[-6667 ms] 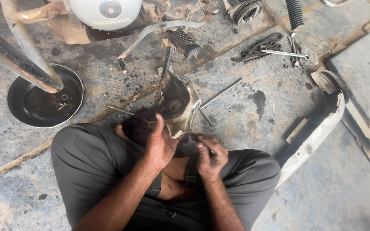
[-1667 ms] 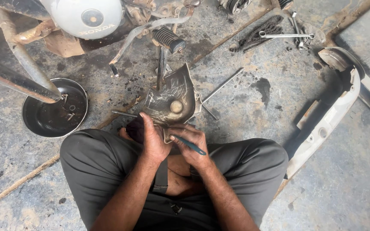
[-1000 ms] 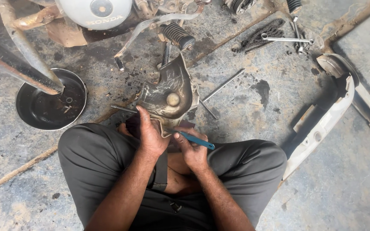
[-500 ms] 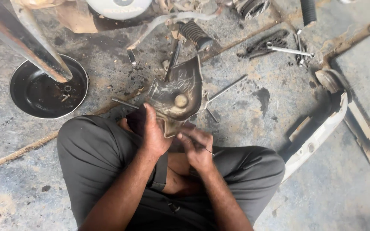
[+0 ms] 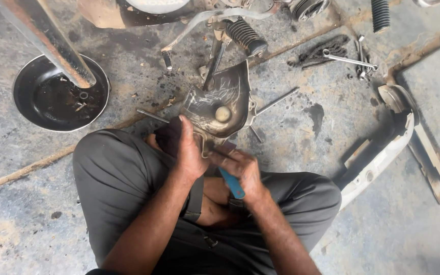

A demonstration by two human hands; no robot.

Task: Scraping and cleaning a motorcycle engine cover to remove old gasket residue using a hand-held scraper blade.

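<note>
Resting on floor against person's crossed legs, grimy engine side cover (image 5: 220, 104) lies just ahead of both hands, long axis running away from body toward footpeg (image 5: 245, 35). Left hand (image 5: 189, 150) clamped on cover's near-left edge. Right hand (image 5: 243, 168) fisted round blue-handled tool (image 5: 231, 183), tip hidden at cover's near rim; both equally near. Loose bolts just beside cover. Black drain pan (image 5: 59, 94) well left of cover; spanner (image 5: 350, 60), white panel (image 5: 383, 153) right of cover.
</note>
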